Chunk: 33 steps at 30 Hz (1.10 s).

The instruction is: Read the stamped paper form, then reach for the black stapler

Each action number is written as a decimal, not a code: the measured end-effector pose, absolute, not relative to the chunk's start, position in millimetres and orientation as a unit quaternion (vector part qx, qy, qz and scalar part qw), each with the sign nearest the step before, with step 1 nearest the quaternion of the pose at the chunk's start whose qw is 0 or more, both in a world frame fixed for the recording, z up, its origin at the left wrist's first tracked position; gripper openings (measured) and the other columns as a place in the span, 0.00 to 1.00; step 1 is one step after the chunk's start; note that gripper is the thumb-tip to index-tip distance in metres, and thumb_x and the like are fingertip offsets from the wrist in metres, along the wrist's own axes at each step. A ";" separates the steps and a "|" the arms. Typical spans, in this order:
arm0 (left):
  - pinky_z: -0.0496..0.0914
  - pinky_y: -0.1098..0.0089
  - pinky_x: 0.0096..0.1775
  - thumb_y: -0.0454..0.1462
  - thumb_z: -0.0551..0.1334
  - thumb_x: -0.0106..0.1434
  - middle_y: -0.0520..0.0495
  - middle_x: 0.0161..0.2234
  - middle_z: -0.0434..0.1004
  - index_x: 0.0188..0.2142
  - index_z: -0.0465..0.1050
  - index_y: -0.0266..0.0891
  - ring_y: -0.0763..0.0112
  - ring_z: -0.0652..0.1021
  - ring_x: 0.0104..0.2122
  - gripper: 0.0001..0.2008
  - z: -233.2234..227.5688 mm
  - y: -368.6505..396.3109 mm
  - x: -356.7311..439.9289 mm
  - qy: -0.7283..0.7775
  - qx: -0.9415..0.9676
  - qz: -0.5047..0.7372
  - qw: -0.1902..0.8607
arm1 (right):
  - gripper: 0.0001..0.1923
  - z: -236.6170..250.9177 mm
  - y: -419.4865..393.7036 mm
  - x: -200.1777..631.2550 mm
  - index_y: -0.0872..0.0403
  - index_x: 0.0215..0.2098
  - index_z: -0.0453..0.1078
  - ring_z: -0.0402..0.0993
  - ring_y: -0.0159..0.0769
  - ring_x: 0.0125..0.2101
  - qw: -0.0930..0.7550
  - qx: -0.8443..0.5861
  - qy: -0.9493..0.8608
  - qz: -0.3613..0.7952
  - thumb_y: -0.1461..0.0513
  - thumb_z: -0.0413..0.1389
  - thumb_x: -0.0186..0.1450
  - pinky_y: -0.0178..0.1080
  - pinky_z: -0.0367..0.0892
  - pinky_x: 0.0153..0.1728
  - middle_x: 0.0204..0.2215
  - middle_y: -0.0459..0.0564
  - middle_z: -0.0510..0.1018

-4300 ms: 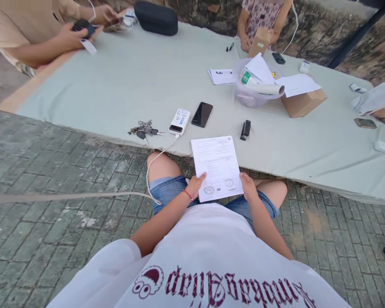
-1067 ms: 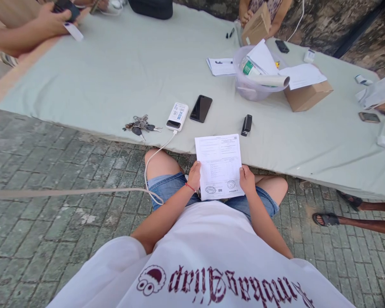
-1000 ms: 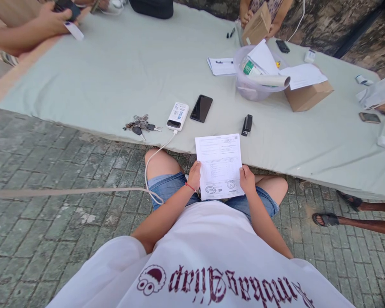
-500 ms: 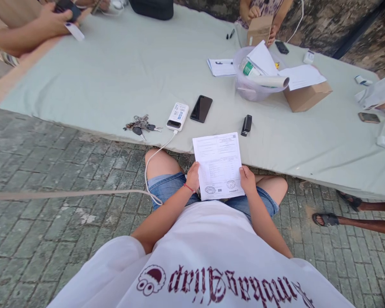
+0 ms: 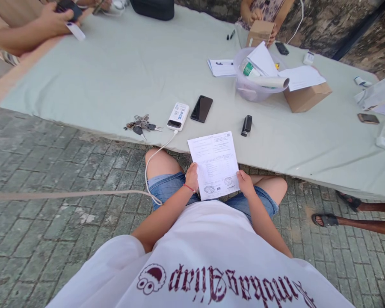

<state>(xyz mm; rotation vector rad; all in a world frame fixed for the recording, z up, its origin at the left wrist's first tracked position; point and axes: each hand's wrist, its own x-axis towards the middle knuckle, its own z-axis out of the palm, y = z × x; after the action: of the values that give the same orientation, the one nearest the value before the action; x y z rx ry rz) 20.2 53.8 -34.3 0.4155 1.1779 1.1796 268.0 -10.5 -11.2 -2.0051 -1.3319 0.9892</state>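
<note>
A printed sheet of paper (image 5: 214, 164) with two round stamps near its lower edge is held over my lap. My left hand (image 5: 191, 177) grips its left edge, and a red string circles that wrist. At the right edge my right hand (image 5: 245, 183) pinches the paper, thumb on top. Fingers behind the sheet are hidden. Just beyond, on the table, lie a black stapler (image 5: 247, 125), a black smartphone (image 5: 201, 108), a white power bank (image 5: 178, 116) with a cable plugged in, and a bunch of keys (image 5: 141, 125).
A clear plastic tub (image 5: 248, 92) holds papers and a roll. Beside it a cardboard box (image 5: 308, 97) carries a sheet. Co-workers' hands (image 5: 59, 21) show around the covered table (image 5: 115, 72). The white cable (image 5: 146, 171) runs down past my left knee.
The sheet has tilted slightly, its top edge shifting left. My right hand has moved a little left with it, while my left hand has barely moved.
</note>
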 end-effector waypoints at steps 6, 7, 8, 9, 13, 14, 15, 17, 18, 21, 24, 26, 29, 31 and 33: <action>0.70 0.57 0.54 0.52 0.64 0.60 0.44 0.43 0.81 0.37 0.72 0.40 0.60 0.79 0.47 0.17 -30.9 53.4 20.8 0.533 0.212 0.511 0.640 | 0.24 -12.0 -17.8 260.8 0.48 0.29 0.61 0.68 0.41 0.25 0.271 -0.747 -0.500 0.343 0.40 0.42 0.67 0.41 0.62 0.27 0.22 0.46 0.71; 0.70 0.57 0.55 0.52 0.64 0.61 0.44 0.44 0.81 0.37 0.72 0.41 0.60 0.79 0.47 0.18 -30.9 53.5 20.6 0.535 0.217 0.511 0.637 | 0.25 -12.2 -18.1 260.3 0.48 0.27 0.59 0.67 0.41 0.25 0.273 -0.746 -0.503 0.340 0.39 0.41 0.67 0.41 0.62 0.26 0.21 0.45 0.70; 0.70 0.58 0.55 0.52 0.64 0.61 0.44 0.45 0.81 0.38 0.73 0.41 0.60 0.78 0.48 0.18 -31.0 53.6 20.4 0.536 0.219 0.512 0.634 | 0.26 -12.6 -18.3 260.2 0.48 0.27 0.58 0.66 0.40 0.25 0.276 -0.743 -0.506 0.341 0.38 0.41 0.67 0.40 0.61 0.26 0.20 0.45 0.68; 0.69 0.58 0.56 0.52 0.63 0.61 0.44 0.46 0.81 0.38 0.73 0.41 0.60 0.78 0.49 0.17 -31.1 53.8 20.3 0.537 0.221 0.513 0.632 | 0.27 -13.4 -18.5 260.4 0.48 0.26 0.58 0.65 0.40 0.25 0.279 -0.738 -0.507 0.346 0.37 0.41 0.67 0.40 0.61 0.26 0.20 0.44 0.67; 0.68 0.58 0.58 0.51 0.64 0.61 0.43 0.49 0.80 0.40 0.74 0.41 0.61 0.77 0.51 0.17 -30.6 54.8 21.0 0.547 0.219 0.522 0.616 | 0.28 -17.4 -19.3 263.4 0.49 0.27 0.61 0.65 0.38 0.26 0.298 -0.717 -0.491 0.394 0.36 0.44 0.66 0.39 0.62 0.27 0.22 0.44 0.70; 0.68 0.58 0.58 0.51 0.64 0.61 0.43 0.48 0.80 0.40 0.74 0.40 0.60 0.77 0.51 0.18 -29.9 54.8 21.6 0.550 0.219 0.523 0.614 | 0.27 -17.8 -19.4 264.2 0.49 0.27 0.62 0.66 0.38 0.26 0.303 -0.717 -0.483 0.399 0.37 0.44 0.66 0.39 0.63 0.28 0.22 0.45 0.71; 0.68 0.58 0.57 0.52 0.64 0.61 0.43 0.47 0.80 0.39 0.74 0.40 0.60 0.78 0.50 0.18 -29.1 54.7 22.1 0.553 0.220 0.522 0.612 | 0.27 -17.8 -19.5 265.0 0.50 0.29 0.65 0.67 0.39 0.27 0.310 -0.719 -0.475 0.401 0.38 0.45 0.66 0.39 0.64 0.29 0.23 0.45 0.72; 0.70 0.58 0.55 0.54 0.64 0.60 0.43 0.44 0.81 0.38 0.74 0.40 0.59 0.78 0.48 0.20 -27.4 53.9 23.2 0.554 0.228 0.521 0.608 | 0.24 -16.5 -19.1 266.2 0.51 0.35 0.69 0.70 0.40 0.30 0.332 -0.724 -0.455 0.398 0.40 0.48 0.66 0.40 0.66 0.31 0.28 0.47 0.77; 0.70 0.57 0.54 0.55 0.64 0.60 0.43 0.43 0.82 0.37 0.73 0.40 0.59 0.79 0.47 0.21 -26.6 53.3 23.6 0.554 0.233 0.521 0.606 | 0.23 -15.5 -18.8 266.8 0.51 0.39 0.71 0.71 0.41 0.31 0.345 -0.726 -0.445 0.395 0.42 0.49 0.66 0.40 0.67 0.32 0.30 0.48 0.78; 0.71 0.58 0.52 0.57 0.64 0.59 0.44 0.39 0.82 0.36 0.72 0.40 0.59 0.79 0.45 0.22 -25.4 51.9 24.0 0.558 0.247 0.520 0.598 | 0.21 -12.6 -17.7 269.3 0.51 0.44 0.72 0.73 0.41 0.32 0.369 -0.727 -0.428 0.390 0.45 0.50 0.66 0.40 0.67 0.34 0.33 0.49 0.80; 0.72 0.59 0.51 0.57 0.64 0.59 0.44 0.38 0.81 0.36 0.72 0.40 0.60 0.79 0.44 0.23 -25.8 51.8 23.8 0.560 0.257 0.519 0.592 | 0.20 -12.7 -16.7 272.7 0.51 0.41 0.73 0.72 0.41 0.32 0.363 -0.730 -0.436 0.381 0.46 0.51 0.66 0.40 0.66 0.34 0.32 0.48 0.79; 0.72 0.60 0.49 0.58 0.63 0.59 0.45 0.37 0.81 0.35 0.72 0.40 0.61 0.79 0.42 0.23 -26.5 52.0 23.6 0.564 0.260 0.516 0.590 | 0.19 -13.8 -16.1 274.4 0.51 0.39 0.74 0.72 0.41 0.32 0.359 -0.731 -0.439 0.378 0.47 0.51 0.66 0.40 0.66 0.34 0.31 0.48 0.79; 0.73 0.61 0.47 0.58 0.63 0.60 0.46 0.36 0.80 0.34 0.71 0.40 0.63 0.79 0.39 0.24 -27.5 51.6 23.5 0.568 0.264 0.514 0.586 | 0.19 -13.3 -14.9 275.0 0.51 0.39 0.73 0.72 0.41 0.32 0.350 -0.738 -0.436 0.378 0.47 0.51 0.66 0.40 0.65 0.33 0.31 0.48 0.80; 0.73 0.62 0.45 0.58 0.62 0.60 0.46 0.36 0.80 0.34 0.71 0.40 0.64 0.78 0.38 0.24 -28.5 50.7 23.4 0.568 0.271 0.515 0.582 | 0.19 -10.3 -13.3 274.2 0.51 0.39 0.73 0.73 0.42 0.32 0.337 -0.742 -0.433 0.385 0.46 0.51 0.66 0.40 0.65 0.33 0.31 0.49 0.80; 0.73 0.63 0.44 0.58 0.62 0.61 0.47 0.36 0.79 0.34 0.70 0.40 0.65 0.78 0.38 0.23 -29.9 49.6 23.3 0.568 0.280 0.515 0.578 | 0.18 -6.1 -10.8 273.1 0.50 0.40 0.73 0.74 0.42 0.33 0.333 -0.737 -0.434 0.396 0.46 0.53 0.65 0.40 0.66 0.33 0.32 0.48 0.81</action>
<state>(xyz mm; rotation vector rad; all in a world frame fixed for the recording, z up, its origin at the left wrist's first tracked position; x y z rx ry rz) 23.3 49.6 -29.9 0.6550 1.3290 1.2054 273.1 -10.8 -6.1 -1.9259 -1.1333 1.0350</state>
